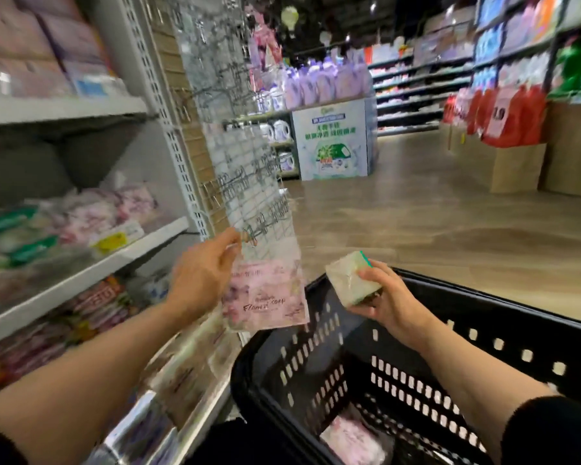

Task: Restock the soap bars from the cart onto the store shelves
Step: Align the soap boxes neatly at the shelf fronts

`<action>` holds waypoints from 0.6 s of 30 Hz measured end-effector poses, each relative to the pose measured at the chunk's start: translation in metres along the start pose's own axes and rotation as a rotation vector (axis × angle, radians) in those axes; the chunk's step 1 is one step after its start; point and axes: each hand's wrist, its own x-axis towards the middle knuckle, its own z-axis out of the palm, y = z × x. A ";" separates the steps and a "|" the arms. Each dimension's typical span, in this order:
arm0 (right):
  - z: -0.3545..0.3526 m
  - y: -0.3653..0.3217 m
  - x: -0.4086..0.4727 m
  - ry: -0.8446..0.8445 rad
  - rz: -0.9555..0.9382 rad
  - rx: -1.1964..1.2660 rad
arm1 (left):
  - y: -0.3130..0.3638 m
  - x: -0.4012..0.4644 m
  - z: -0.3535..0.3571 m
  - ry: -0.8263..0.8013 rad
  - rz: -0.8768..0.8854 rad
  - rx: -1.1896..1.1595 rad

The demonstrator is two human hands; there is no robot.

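Two soap packs up: left hand (pixel 200 275) pinching tall pink pack (pixel 265 293), long axis vertical; right hand (pixel 384 298) gripping tilted white bar (pixel 348 278). One pink pack (pixel 353 443) down in black cart (pixel 450 357).

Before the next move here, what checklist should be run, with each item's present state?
1. Left hand grips the pink soap pack: ok.
2. Right hand grips the white soap bar: ok.
3. Matching pink packs on the middle shelf: ok, though blurred.
4. Free room on that shelf: cannot tell.
5. Black cart beside the shelving, within reach: ok.
6. Stock left in the cart: ok, at least one pink pack in the cart.
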 end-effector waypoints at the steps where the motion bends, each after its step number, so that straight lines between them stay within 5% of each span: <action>1: 0.015 -0.004 0.001 -0.053 -0.003 0.007 | -0.008 -0.002 -0.018 0.049 -0.016 0.045; 8: 0.134 -0.008 0.014 -0.202 0.025 -0.113 | -0.055 -0.037 -0.120 0.284 -0.235 0.405; 13: 0.212 0.016 0.021 -0.142 -0.166 -0.429 | -0.092 -0.050 -0.160 0.397 -0.373 0.449; 18: 0.249 0.029 0.026 -0.220 -0.257 -0.463 | -0.115 -0.029 -0.181 0.618 -0.513 0.362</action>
